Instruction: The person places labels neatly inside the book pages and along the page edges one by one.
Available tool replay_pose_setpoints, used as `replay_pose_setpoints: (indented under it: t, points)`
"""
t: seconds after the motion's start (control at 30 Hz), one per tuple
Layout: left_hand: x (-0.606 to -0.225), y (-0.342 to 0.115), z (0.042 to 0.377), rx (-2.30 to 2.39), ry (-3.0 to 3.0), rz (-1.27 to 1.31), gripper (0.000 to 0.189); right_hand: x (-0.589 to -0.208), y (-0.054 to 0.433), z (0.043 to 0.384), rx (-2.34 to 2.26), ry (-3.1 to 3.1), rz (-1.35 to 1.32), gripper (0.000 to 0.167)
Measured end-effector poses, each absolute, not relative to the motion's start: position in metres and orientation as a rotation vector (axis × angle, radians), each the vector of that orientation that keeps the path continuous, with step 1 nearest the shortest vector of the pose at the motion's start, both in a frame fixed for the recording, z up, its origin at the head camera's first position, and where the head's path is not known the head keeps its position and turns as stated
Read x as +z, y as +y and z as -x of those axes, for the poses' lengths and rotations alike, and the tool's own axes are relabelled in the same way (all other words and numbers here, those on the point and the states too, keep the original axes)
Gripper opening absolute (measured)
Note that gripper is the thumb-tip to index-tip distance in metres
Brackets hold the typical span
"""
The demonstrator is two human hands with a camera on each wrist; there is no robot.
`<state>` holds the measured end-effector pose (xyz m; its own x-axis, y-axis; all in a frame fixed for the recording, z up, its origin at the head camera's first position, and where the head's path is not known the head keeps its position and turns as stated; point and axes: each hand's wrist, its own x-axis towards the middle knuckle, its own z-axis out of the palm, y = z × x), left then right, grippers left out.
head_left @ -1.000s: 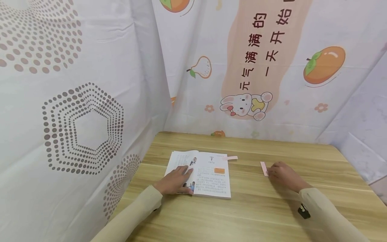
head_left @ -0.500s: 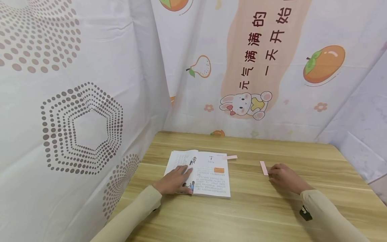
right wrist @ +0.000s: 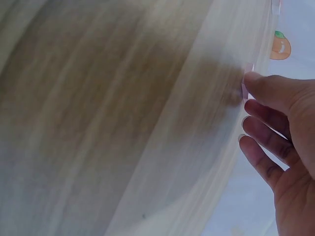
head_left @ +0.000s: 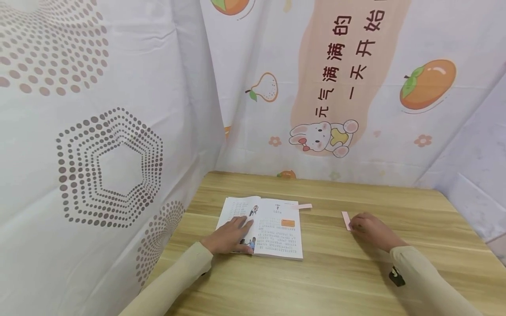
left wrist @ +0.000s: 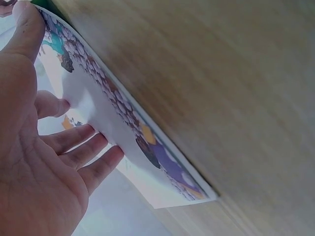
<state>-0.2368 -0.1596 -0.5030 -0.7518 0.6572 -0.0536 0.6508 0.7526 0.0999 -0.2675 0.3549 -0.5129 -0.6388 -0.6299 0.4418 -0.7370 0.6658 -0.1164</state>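
the left hand [head_left: 228,237] rests with fingers [left wrist: 74,137] spread on an open book [head_left: 276,241]; lifting it might let the pages flip over. the right hand [head_left: 370,230] meets a pink strip [head_left: 345,219] on the table [head_left: 316,285]; so thin, it could slip. the right-wrist view shows the thumb [right wrist: 266,87] there; whether it pinches, i cannot tell. farther, a second strip [head_left: 305,206] juts from the book, absent from the left-wrist view.

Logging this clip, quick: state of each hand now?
Left hand: open, resting on the book.
Right hand: at the nearest pink strip; whether it pinches it cannot be told.
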Motion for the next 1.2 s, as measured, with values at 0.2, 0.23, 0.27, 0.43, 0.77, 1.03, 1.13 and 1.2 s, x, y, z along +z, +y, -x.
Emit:
replay_pose_setpoints:
  t: [0.2, 0.23, 0.27, 0.43, 0.77, 1.03, 1.13, 1.2]
  points:
    - [-0.506, -0.16, 0.238, 0.114, 2.865, -1.068, 0.104, -0.514, 0.353, 0.27, 0.394, -2.48, -1.093, 0.024]
    - [-0.505, -0.16, 0.237, 0.114, 2.866, -1.071, 0.104, -0.514, 0.352, 0.27, 0.397, -2.467, -1.102, 0.025]
    - [-0.505, -0.16, 0.237, 0.112, 2.867, -1.073, 0.104, -0.514, 0.352, 0.27, 0.404, -2.456, -1.109, 0.025]
    - [-0.503, -0.16, 0.236, 0.094, 2.87, -1.087, 0.102, -0.514, 0.35, 0.272, 0.427, -2.445, -1.132, 0.027]
    - [-0.5, -0.16, 0.233, 0.08, 2.881, -1.11, 0.099, -0.506, 0.349, 0.273, 0.404, -2.549, -1.093, 0.02]
    - [-0.498, -0.16, 0.234, 0.094, 2.869, -1.121, 0.098, -0.498, 0.343, 0.271, 0.358, -2.698, -1.008, 0.02]
    - [-0.498, -0.16, 0.233, 0.087, 2.87, -1.129, 0.098, -0.496, 0.34, 0.273, 0.32, -2.747, -0.977, 0.019]
    - [-0.499, -0.16, 0.234, 0.081, 2.869, -1.131, 0.098, -0.496, 0.338, 0.275, 0.312, -2.753, -0.968, 0.019]
